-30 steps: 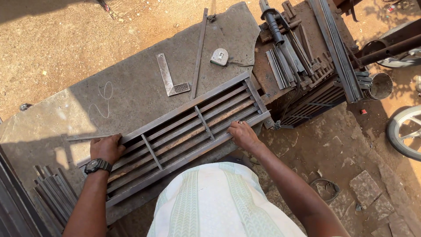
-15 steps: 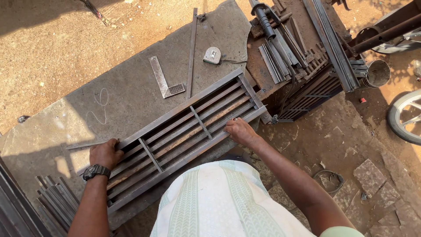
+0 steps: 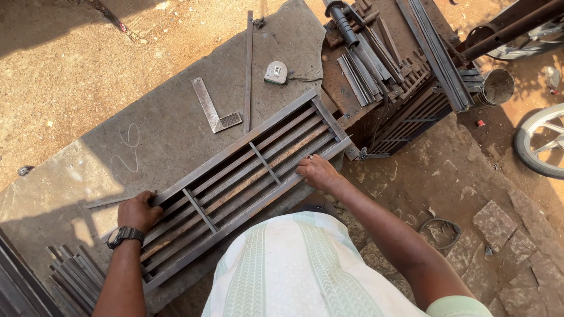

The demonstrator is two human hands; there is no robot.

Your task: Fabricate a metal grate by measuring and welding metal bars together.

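A long rectangular metal grille frame (image 3: 247, 167) with parallel bars and two cross pieces lies diagonally on a grey metal worktable (image 3: 106, 135). My left hand (image 3: 138, 211), with a black wristwatch, grips the frame's far rail near its left end. My right hand (image 3: 317, 171), wearing a ring, holds the near rail toward the frame's right end. A rusty flat bar (image 3: 235, 191) lies along the inside of the frame.
A steel try square (image 3: 214, 108), a long thin rod (image 3: 248, 70) and a tape measure (image 3: 275, 73) lie on the table behind the frame. Stacked bars and grilles (image 3: 388, 76) sit at right, cut bars (image 3: 70, 276) at lower left, a wheel (image 3: 540, 147) at far right.
The view has drifted so the table and frame sit slightly higher and to the right. Both hands stay on the frame; my left hand has slid a little along the far rail.
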